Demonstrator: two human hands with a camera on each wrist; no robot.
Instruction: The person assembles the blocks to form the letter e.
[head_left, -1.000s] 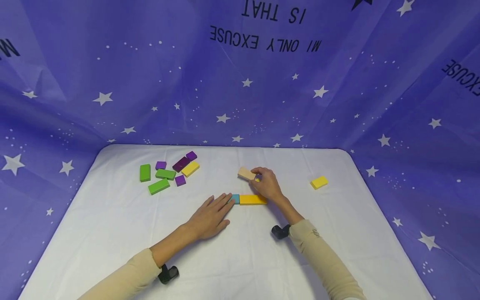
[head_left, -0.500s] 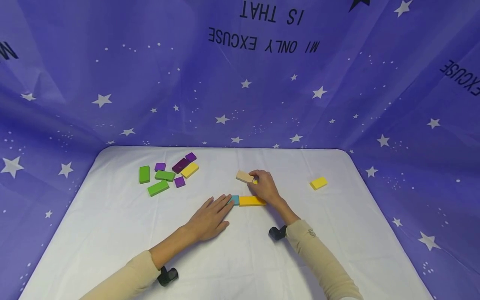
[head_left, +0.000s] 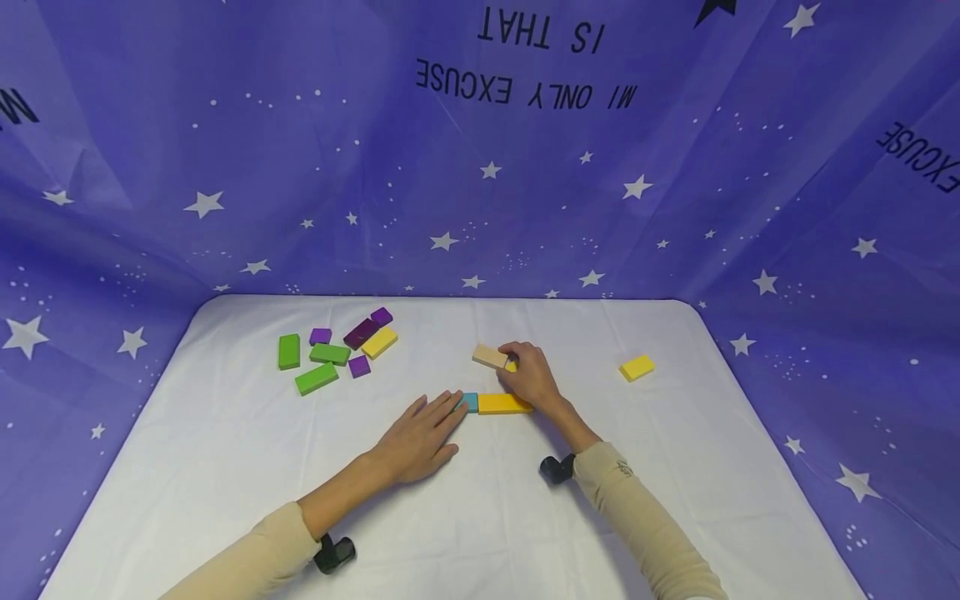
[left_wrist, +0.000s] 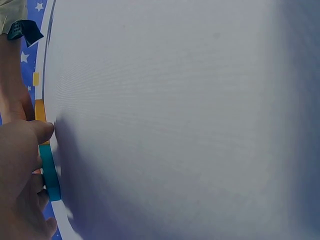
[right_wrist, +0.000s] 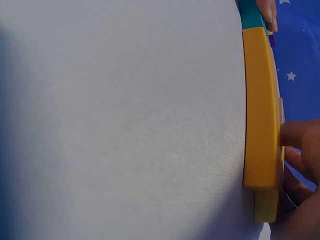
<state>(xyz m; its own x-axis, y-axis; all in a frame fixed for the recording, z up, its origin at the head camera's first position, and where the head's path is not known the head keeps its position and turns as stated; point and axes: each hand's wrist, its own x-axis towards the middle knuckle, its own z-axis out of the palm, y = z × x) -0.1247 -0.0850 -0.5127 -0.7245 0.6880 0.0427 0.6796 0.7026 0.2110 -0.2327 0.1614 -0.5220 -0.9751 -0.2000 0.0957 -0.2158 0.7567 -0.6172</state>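
In the head view, my left hand lies palm down with its fingers extended, fingertips on a teal block. That block is partly covered by the hand in the left wrist view. End to end with it on the right lies a long orange block. Just beyond the orange block, my right hand has its thumb and fingers curled round a yellow block, mostly hidden by the hand. A light wooden block lies against the yellow block's left end, close to the fingertips.
At the back left lie several loose blocks: green, purple, dark purple and pale yellow. Another yellow block lies off to the right. A blue star-printed curtain surrounds the white table.
My right hand has shifted slightly left and toward me, and the light wooden block has moved a little the same way. My left hand stays in place on the teal block.
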